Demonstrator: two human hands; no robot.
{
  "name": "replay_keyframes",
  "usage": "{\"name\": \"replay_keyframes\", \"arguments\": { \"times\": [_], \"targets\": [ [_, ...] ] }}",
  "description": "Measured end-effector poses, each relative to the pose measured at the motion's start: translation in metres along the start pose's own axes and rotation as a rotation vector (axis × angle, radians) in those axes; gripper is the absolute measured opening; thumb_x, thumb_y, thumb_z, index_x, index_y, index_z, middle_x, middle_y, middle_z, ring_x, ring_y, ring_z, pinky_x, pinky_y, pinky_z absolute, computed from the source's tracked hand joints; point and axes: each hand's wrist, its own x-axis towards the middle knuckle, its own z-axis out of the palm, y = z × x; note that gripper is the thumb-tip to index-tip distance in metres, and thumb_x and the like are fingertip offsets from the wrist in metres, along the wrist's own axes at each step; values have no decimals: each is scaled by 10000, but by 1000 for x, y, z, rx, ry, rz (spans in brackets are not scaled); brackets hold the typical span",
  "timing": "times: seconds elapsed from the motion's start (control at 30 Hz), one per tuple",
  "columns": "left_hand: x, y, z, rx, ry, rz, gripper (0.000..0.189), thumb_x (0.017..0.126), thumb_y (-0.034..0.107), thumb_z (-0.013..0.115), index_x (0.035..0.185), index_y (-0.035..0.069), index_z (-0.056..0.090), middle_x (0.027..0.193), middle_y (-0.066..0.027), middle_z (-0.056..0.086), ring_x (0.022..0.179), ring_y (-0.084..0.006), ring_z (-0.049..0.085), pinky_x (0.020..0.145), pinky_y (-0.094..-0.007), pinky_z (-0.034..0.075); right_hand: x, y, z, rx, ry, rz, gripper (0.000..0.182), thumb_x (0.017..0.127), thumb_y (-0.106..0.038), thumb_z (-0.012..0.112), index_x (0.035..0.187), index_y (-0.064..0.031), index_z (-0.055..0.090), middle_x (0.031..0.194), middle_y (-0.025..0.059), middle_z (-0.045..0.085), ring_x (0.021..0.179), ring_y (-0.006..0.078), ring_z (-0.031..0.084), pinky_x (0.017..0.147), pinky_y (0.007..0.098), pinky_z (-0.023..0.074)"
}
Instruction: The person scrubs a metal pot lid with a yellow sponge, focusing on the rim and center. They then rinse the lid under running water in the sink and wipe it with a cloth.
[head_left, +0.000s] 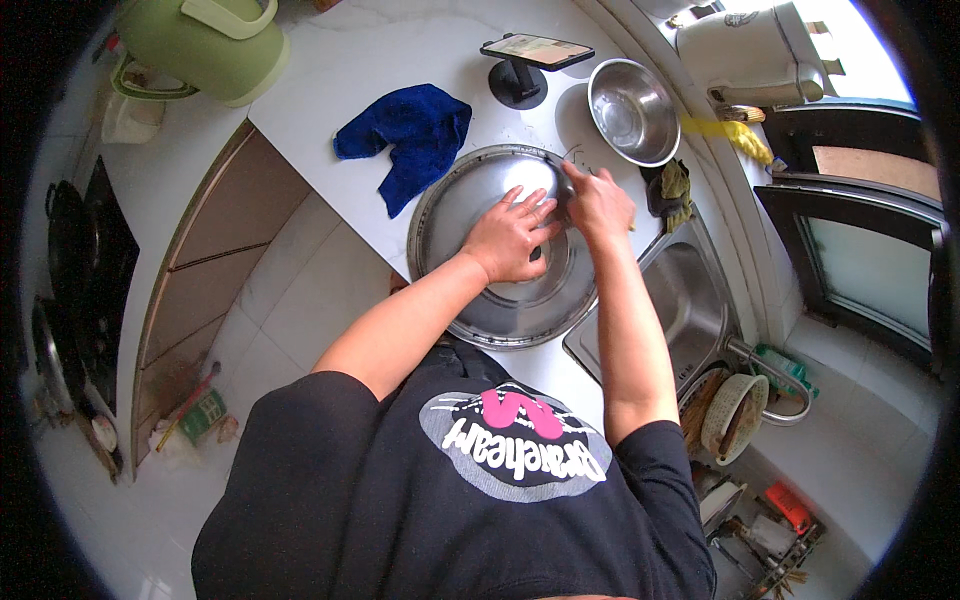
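A large round metal pot lid (480, 315) lies on the white countertop, its domed side up and dark grime around its rim. My left hand (514, 236) rests on the lid with fingers spread, beside and partly over its dark centre knob (535, 254). Its grip is on nothing. At the lid's far right rim, my right hand (602, 202) is closed around a slim tool (632, 226), mostly hidden by the fingers. The index finger extends towards the rim. Dark crumbs and thin strands lie on the counter just past that rim.
A blue cloth (420, 124) lies left of the lid. Beyond stand a phone on a stand (536, 51) and a steel bowl (634, 112). Right are dark gloves or rags (670, 191), a steel sink (686, 292) and an open window (870, 262). A green kettle-like vessel (217, 52) stands far left.
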Motion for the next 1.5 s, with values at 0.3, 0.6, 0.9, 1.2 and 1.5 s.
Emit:
{"name": "replay_keyframes", "arguments": {
  "times": [0.3, 0.6, 0.9, 1.2, 1.5],
  "targets": [
    [2, -3, -2, -47, 21, -16, 504, 673, 339, 701, 1146, 163, 699, 1325, -60, 591, 1343, -259, 448, 1158, -514, 280, 4, -31, -9, -46, 52, -100, 370, 902, -210, 547, 1248, -328, 603, 1031, 133, 627, 879, 323, 697, 724, 432, 563],
    [4, -1, -13, -79, -96, -45, 521, 687, 343, 693, 1173, 156, 682, 1358, -95, 565, 1345, -278, 440, 1169, -512, 262, 2, -42, -5, -93, 65, -106, 347, 899, -242, 575, 1239, -310, 596, 1038, 125, 623, 899, 315, 693, 713, 428, 564],
    [6, -2, -4, 26, -63, -56, 549, 700, 337, 660, 1214, 147, 665, 1336, -59, 587, 1372, -234, 408, 1173, -490, 251, 0, -56, -5, -59, 110, -117, 289, 935, -211, 503, 1202, -272, 592, 1020, 164, 621, 913, 342, 690, 715, 448, 574],
    [6, -4, -2, -10, -73, -36, 487, 708, 349, 657, 1157, 165, 700, 1351, -64, 574, 1388, -223, 388, 1175, -493, 247, 2, -50, -2, -73, 62, -27, 381, 917, -227, 521, 1272, -349, 592, 1052, 141, 619, 930, 319, 687, 740, 446, 558],
    [8, -3, -6, -10, -80, -27, 508, 692, 363, 678, 1157, 159, 691, 1340, -73, 577, 1387, -232, 388, 1177, -487, 236, 1, -45, -7, -86, 58, -8, 383, 893, -210, 553, 1247, -347, 606, 1027, 118, 624, 915, 309, 692, 740, 409, 558]
  ]
}}
